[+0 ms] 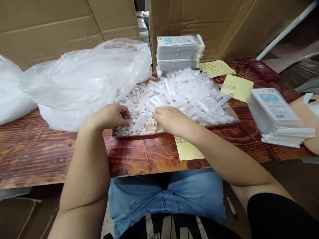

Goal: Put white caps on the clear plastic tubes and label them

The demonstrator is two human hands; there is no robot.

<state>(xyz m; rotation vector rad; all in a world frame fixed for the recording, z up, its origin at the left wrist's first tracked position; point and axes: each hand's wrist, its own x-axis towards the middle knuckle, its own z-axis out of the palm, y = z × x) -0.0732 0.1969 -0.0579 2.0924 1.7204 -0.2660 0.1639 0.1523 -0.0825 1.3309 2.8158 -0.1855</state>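
Observation:
A shallow cardboard tray (224, 123) holds a heap of clear tubes (196, 91) on the right and many small white plastic pieces (139, 96) on the left. Over the tray's left end, my left hand (112, 116) has its fingers curled round a small clear piece (130, 121). My right hand (166, 118) is closed at the middle of the front part, its fingertips pinched down among the small pieces; what they hold, if anything, is hidden.
A large plastic bag (84, 83) lies left of the tray. Banded packs (176, 53) stand behind it. Yellow sheets (190, 151) lie around. At right, another person's arm (311, 132) is beside a pack stack (276, 109); a dark red device (264, 70) lies behind.

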